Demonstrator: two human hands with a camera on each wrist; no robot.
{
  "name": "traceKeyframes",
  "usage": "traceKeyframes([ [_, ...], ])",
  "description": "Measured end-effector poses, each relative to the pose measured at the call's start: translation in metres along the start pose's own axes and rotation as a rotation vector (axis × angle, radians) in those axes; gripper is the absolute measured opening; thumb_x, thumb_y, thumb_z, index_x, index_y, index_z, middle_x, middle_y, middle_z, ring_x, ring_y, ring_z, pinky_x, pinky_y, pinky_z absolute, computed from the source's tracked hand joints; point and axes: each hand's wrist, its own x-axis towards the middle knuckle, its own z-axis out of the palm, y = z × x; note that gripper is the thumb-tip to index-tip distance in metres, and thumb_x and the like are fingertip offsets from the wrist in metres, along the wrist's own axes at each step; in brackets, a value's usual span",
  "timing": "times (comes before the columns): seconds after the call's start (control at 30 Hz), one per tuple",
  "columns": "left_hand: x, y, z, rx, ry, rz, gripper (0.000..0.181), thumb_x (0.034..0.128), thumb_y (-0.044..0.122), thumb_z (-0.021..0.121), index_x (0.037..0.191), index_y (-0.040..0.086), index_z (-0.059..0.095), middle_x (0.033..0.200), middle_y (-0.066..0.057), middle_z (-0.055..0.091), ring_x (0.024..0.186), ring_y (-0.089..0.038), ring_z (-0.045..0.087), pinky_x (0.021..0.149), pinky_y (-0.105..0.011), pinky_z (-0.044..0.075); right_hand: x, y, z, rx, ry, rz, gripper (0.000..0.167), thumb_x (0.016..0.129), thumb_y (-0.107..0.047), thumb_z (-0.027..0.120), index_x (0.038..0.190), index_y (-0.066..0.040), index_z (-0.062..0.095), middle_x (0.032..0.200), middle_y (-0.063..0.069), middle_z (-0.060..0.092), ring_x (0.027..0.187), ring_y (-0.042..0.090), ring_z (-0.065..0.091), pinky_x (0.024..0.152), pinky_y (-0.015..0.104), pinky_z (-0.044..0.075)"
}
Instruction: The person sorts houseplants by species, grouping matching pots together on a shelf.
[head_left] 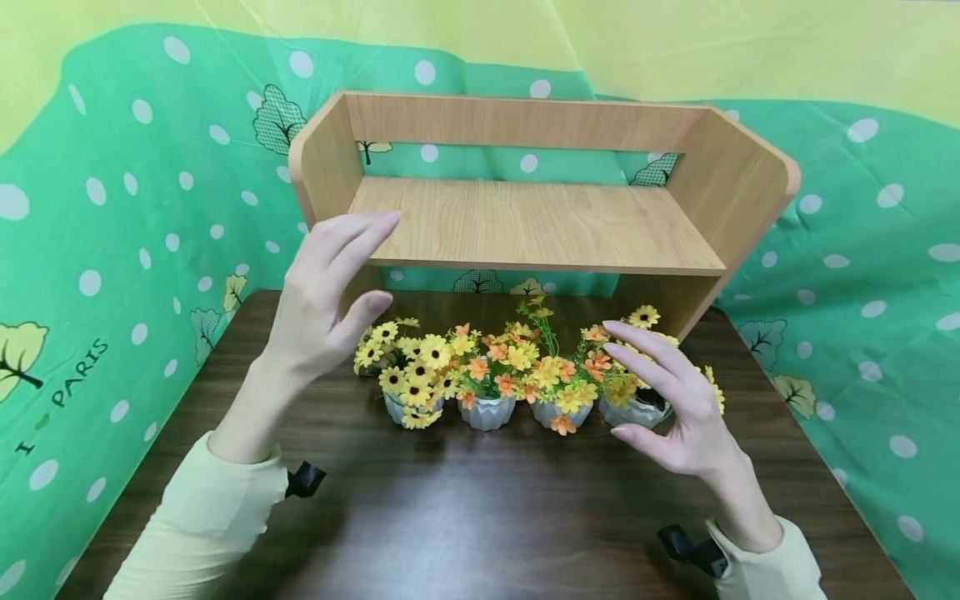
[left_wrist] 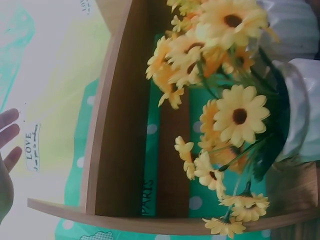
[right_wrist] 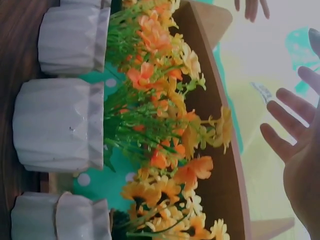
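Observation:
Several white fluted pots of flowers stand side by side on the table. At the left end is a pot (head_left: 393,406) with yellow, dark-centred flowers (left_wrist: 240,117). The middle pots (head_left: 486,412) bear orange and yellow flowers (right_wrist: 160,110). Another pot (head_left: 628,412), with yellow flowers, is partly hidden by my right hand (head_left: 686,412). That hand hovers in front of it, fingers spread from the thumb, holding nothing. My left hand (head_left: 315,296) is raised above and left of the row, fingers extended, thumb apart, also holding nothing.
Behind the flowers stands a light wooden shelf unit (head_left: 517,221) with side panels and a back rail. It rests on a dark wooden table (head_left: 465,508). A green and yellow patterned cloth (head_left: 150,217) hangs around the back and sides.

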Motion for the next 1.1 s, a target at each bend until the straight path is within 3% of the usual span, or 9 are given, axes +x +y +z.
traceKeyframes([
  [0.13,0.004,-0.004,-0.001,0.028,0.079,-0.045,0.048,0.1015,0.042,0.058,0.130,0.005,0.069,0.125,-0.017,0.071,0.121,-0.035,0.062,0.110,-0.042,0.043,-0.003,0.001,-0.005,-0.021,0.022,0.031,0.068,0.095,-0.045,0.072,0.127,0.013,0.062,0.133,0.036,0.060,0.132,0.030,0.058,0.116,0.028,0.042],
  [0.27,0.009,-0.010,-0.004,0.058,0.139,-0.124,0.041,0.0956,0.031,0.062,0.126,0.005,0.071,0.122,-0.018,0.072,0.117,-0.037,0.061,0.107,-0.039,0.042,-0.004,0.004,-0.011,-0.034,0.047,0.047,0.068,0.094,-0.045,0.073,0.127,0.014,0.062,0.133,0.035,0.061,0.133,0.030,0.059,0.116,0.029,0.043],
  [0.53,0.016,-0.025,-0.017,0.108,0.191,-0.250,0.044,0.0954,0.037,0.062,0.126,0.007,0.072,0.122,-0.019,0.071,0.118,-0.038,0.058,0.105,-0.037,0.042,-0.007,0.008,-0.022,-0.066,0.077,0.082,0.069,0.094,-0.045,0.074,0.126,0.015,0.062,0.134,0.034,0.061,0.133,0.030,0.059,0.116,0.027,0.043],
  [0.73,0.020,-0.038,-0.026,0.138,0.229,-0.349,0.040,0.0953,0.030,0.063,0.128,0.009,0.071,0.130,-0.017,0.067,0.124,-0.035,0.056,0.106,-0.038,0.042,-0.011,0.013,-0.034,-0.108,0.095,0.138,0.069,0.093,-0.045,0.075,0.127,0.015,0.062,0.135,0.033,0.062,0.133,0.026,0.060,0.114,0.024,0.043],
  [0.93,0.019,-0.052,-0.029,0.100,0.227,-0.482,0.041,0.0974,0.026,0.061,0.135,0.013,0.068,0.138,-0.010,0.063,0.132,-0.022,0.055,0.108,-0.032,0.043,-0.020,0.016,-0.053,-0.185,0.080,0.240,0.068,0.094,-0.045,0.073,0.130,0.011,0.062,0.138,0.028,0.062,0.136,0.018,0.058,0.116,0.021,0.041],
  [1.1,0.021,-0.062,-0.034,0.054,0.163,-0.636,0.047,0.0995,0.039,0.055,0.144,0.025,0.060,0.145,0.000,0.059,0.132,-0.013,0.056,0.108,-0.026,0.047,-0.034,0.022,-0.065,-0.230,0.056,0.320,0.063,0.095,-0.040,0.073,0.133,0.009,0.062,0.142,0.024,0.062,0.139,0.015,0.055,0.118,0.020,0.038],
])
